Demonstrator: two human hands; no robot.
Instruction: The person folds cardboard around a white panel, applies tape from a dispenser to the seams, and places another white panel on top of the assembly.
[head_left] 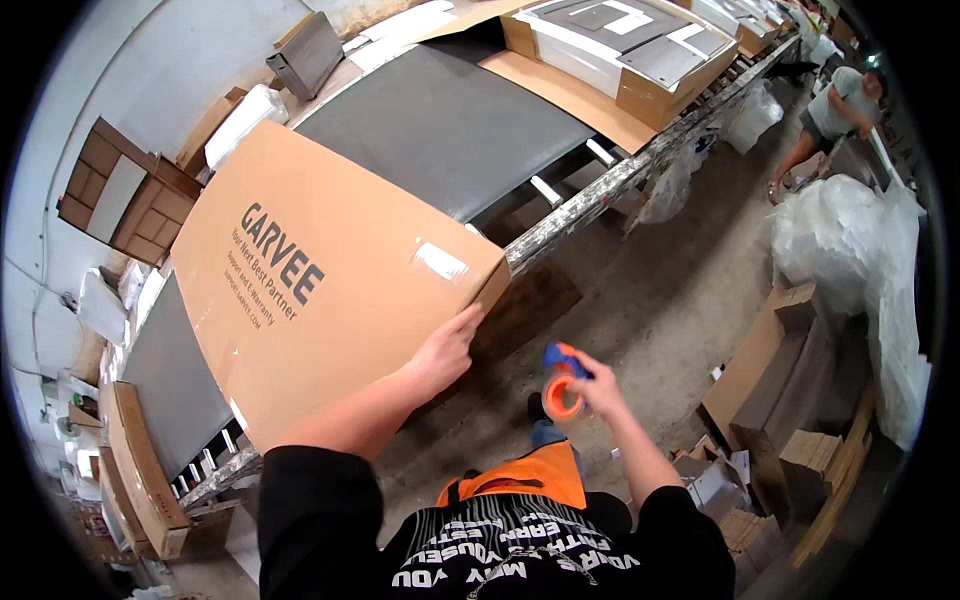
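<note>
A large, flat brown cardboard box (pixel 350 240) with dark print on its top lies across the conveyor in front of me. A strip of clear, shiny tape shows near its right end. My left hand (pixel 447 352) holds the box's near edge, close to the right corner, with the fingers at the side. Off to the right of the box, my right hand (pixel 597 388) grips a tape dispenser (pixel 562 383) with blue and orange parts and an orange ring. The dispenser hangs in the air over the floor, apart from the box.
The conveyor's dark grey belt (pixel 440 125) runs beyond the box, with a worn side rail (pixel 610 195). Farther along sits an open carton (pixel 640 100) holding grey panels. Plastic wrap (pixel 830 240) and loose cardboard (pixel 750 350) are piled at right. Another person (pixel 840 110) stands far right.
</note>
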